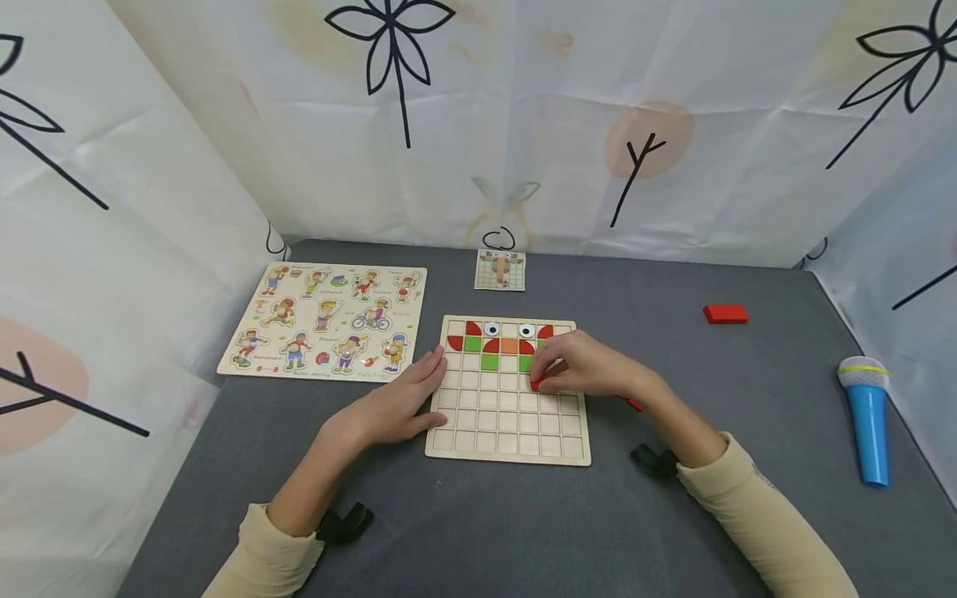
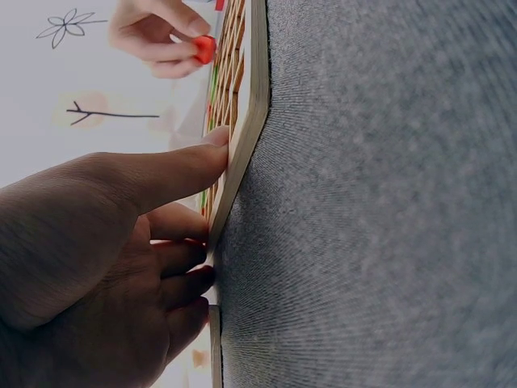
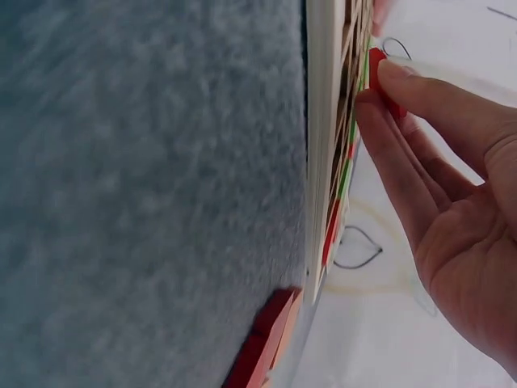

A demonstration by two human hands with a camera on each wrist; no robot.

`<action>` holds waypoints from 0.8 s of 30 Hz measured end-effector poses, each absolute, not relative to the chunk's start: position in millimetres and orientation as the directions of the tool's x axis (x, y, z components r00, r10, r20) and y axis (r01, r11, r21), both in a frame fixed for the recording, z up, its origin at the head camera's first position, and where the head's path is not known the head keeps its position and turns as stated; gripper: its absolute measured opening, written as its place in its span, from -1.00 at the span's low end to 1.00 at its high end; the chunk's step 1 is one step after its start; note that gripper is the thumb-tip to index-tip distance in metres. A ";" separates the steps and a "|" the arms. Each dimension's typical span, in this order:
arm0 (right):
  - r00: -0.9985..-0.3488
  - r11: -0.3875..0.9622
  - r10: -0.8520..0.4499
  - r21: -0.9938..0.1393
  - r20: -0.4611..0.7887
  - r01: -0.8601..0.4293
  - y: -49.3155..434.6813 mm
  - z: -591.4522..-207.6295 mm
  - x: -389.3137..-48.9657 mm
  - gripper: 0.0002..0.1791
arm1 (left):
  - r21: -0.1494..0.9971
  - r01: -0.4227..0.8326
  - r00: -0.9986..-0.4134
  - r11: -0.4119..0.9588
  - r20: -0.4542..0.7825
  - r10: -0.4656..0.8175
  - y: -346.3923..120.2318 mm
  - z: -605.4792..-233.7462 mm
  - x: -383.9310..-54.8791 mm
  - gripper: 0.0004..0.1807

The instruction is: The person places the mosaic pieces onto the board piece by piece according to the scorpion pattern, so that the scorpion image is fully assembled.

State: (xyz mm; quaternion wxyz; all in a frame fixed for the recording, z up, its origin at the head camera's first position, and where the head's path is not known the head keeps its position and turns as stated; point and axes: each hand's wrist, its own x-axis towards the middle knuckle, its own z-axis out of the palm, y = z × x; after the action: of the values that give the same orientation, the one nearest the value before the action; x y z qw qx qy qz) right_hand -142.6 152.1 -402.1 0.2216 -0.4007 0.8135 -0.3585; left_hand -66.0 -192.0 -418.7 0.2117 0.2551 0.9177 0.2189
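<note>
Head: a board [image 1: 497,422] lies on the counter [image 1: 643,291], the left hand [image 1: 399,404] touching its left side with straight fingers; the right hand [image 1: 583,365] pinches a red piece [image 1: 534,385] over it. Left wrist: thumb at the board's edge. Right wrist: red blocks [image 3: 265,343] near the board.

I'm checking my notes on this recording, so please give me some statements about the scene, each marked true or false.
1. The right hand pinches a red piece. True.
2. The left hand is well clear of the board. False: it touches the board's edge.
3. Two eye tiles sit on the board. True.
4. The microphone lies left of the board. False: it lies to the right.
5. Every square of the board is filled. False: many are bare.
</note>
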 end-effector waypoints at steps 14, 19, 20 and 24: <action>-0.539 0.430 -0.842 -0.626 -0.017 -0.651 131.7 -401.6 -147.5 -0.80 | 0.503 0.371 -0.784 0.781 -0.281 0.554 -191.2 -418.7 -66.1 -0.04; -0.552 0.444 -0.834 -0.607 -0.010 -0.660 128.8 -401.3 -146.9 -0.82 | 0.505 0.373 -0.782 0.778 -0.281 0.557 -191.3 -418.5 -66.2 -0.04; -0.555 0.447 -0.832 -0.603 -0.008 -0.661 128.7 -401.5 -147.0 -0.82 | 0.504 0.374 -0.781 0.779 -0.281 0.557 -191.3 -418.4 -66.1 -0.04; -0.572 0.459 -0.820 -0.592 0.004 -0.662 130.0 -403.1 -148.4 -0.82 | 0.500 0.374 -0.782 0.781 -0.281 0.556 -191.3 -417.9 -66.0 -0.04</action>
State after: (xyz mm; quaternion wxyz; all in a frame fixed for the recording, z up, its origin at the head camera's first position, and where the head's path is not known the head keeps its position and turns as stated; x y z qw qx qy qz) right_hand -148.4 130.0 -403.1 0.1424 -0.4401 0.8421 -0.2773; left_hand -66.0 -191.3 -417.9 0.2119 0.2529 0.9195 0.2139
